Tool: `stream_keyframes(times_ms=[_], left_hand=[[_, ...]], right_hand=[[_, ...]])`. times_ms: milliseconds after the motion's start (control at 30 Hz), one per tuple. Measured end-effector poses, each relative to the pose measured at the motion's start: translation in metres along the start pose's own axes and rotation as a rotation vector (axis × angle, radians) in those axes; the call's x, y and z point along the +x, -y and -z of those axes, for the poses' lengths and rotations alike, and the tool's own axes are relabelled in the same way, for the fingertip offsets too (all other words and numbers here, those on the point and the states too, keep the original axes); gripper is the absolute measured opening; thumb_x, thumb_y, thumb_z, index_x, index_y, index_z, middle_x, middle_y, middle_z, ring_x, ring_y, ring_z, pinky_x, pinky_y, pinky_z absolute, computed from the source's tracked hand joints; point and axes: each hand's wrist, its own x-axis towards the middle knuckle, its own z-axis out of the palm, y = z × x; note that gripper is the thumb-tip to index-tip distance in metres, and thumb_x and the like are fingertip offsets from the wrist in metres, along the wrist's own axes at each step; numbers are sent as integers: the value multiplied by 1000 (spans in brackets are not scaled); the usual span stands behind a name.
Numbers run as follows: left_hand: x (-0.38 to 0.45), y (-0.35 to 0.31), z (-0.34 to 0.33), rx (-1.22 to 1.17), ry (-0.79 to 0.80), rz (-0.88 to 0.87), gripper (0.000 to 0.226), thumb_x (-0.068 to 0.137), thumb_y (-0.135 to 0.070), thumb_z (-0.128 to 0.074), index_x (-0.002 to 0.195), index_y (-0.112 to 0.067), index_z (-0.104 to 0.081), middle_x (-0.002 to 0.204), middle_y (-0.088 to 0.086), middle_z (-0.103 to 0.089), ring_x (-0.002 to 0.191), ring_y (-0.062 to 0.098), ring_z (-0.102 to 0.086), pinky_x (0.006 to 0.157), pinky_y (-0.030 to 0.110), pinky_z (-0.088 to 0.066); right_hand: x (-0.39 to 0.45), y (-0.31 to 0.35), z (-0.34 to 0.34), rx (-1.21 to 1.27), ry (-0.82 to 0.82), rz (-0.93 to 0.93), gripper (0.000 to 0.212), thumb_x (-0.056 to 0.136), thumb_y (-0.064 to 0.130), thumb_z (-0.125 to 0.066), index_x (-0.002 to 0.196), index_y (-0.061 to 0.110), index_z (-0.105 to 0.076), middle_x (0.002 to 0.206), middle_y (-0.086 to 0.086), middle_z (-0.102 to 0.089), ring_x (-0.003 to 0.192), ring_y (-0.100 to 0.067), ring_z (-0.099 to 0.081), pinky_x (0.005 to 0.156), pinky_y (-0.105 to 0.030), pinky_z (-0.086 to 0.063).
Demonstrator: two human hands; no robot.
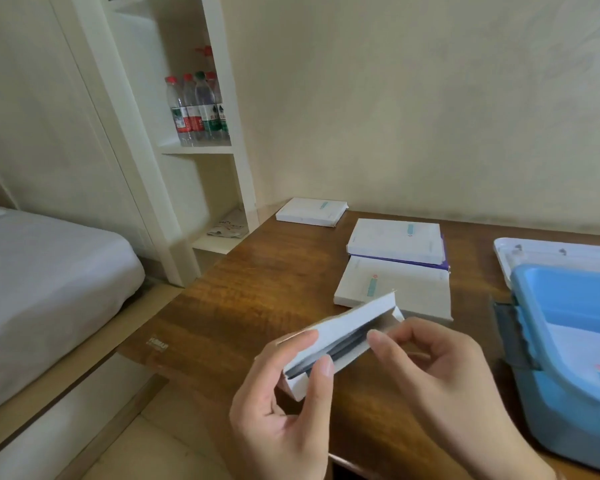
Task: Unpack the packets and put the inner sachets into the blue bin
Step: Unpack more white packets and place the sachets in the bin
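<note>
The left hand (284, 393) is holding a flat white cardboard packet (340, 337) above the near edge of the dark wooden desk (257, 289), its opened long side turned up toward the camera — apparently so the grey inner sachets (340, 344) showing in the gap can be reached. Its grip is closing round the packet's left end, thumb in front and fingers behind, while the right hand (440, 368) is pinching the flap at the right end. The blue plastic bin (534, 393) is standing open just to the right — within easy reach — and three more white packets (392, 292) are lying beyond on the desk.
</note>
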Motion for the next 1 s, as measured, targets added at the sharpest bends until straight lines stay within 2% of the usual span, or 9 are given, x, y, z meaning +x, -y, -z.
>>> stream_keyframes(times_ms=[167, 267, 367, 467, 567, 667, 833, 900, 1000], left_hand=[[-3, 12, 0, 74, 104, 24, 28, 79, -34, -65, 106, -32, -72, 111, -24, -67, 109, 5, -64, 68, 20, -59], [-7, 21, 1, 117, 150, -1, 37, 83, -16, -64, 117, -30, -67, 110, -28, -64, 106, 0, -62, 70, 17, -57], [-13, 27, 1, 122, 215, -40, 45, 86, -13, -61, 126, -34, -63, 115, -22, -63, 110, 10, -62, 75, 21, -58], [-20, 31, -1, 196, 284, -145, 53, 84, -5, -65, 131, -29, -59, 127, -22, -59, 114, 20, -60, 80, 35, -59], [-24, 36, -3, 255, 313, -210, 37, 93, -21, -60, 130, -26, -58, 137, -30, -49, 122, 11, -55, 82, 44, -59], [-24, 38, -3, 295, 351, -242, 38, 94, -32, -54, 131, -24, -57, 140, -32, -45, 126, 8, -51, 82, 47, -59], [-21, 38, -1, 383, 387, -312, 44, 90, -25, -57, 134, -21, -55, 136, -17, -56, 128, 6, -50, 88, 44, -57], [-17, 40, 0, 448, 414, -334, 47, 89, -23, -60, 135, -20, -54, 132, -8, -61, 126, 6, -53, 91, 42, -56], [-12, 46, 1, 527, 470, -341, 57, 80, -24, -71, 134, -18, -54, 128, -3, -65, 121, 10, -57, 97, 39, -53]], right_hand=[[21, -24, -13, -120, -82, -86, 29, 86, 37, -69, 63, 21, -65, 63, 7, -65, 64, -10, -59, 58, -24, -50], [22, -28, -20, -202, -128, -61, 26, 82, 37, -72, 63, 24, -61, 62, 9, -63, 60, -12, -58, 58, -26, -51], [19, -23, -26, -175, 6, -113, 13, 80, 34, -76, 70, 28, -69, 65, 9, -68, 59, -9, -61, 56, -26, -54], [19, -19, -27, 25, 196, -288, 10, 86, 23, -71, 80, 23, -78, 66, -1, -72, 46, -8, -57, 49, -23, -49], [22, -23, -24, 79, 239, -430, 21, 89, 14, -62, 76, 9, -78, 55, -16, -61, 41, -20, -43, 46, -26, -40], [25, -26, -23, 75, 255, -493, 24, 89, 13, -59, 80, -3, -74, 50, -11, -51, 42, -22, -40, 44, -24, -36], [29, -23, -26, 3, 300, -463, 22, 91, 13, -60, 80, 0, -74, 50, -9, -59, 39, -18, -45, 51, -25, -49], [30, -22, -29, 12, 283, -464, 25, 91, 12, -61, 74, -3, -72, 48, -9, -56, 38, -16, -43, 49, -25, -47], [27, -23, -30, 97, 229, -528, 25, 94, 13, -59, 75, 2, -70, 46, -6, -51, 37, -14, -41, 40, -23, -38]])
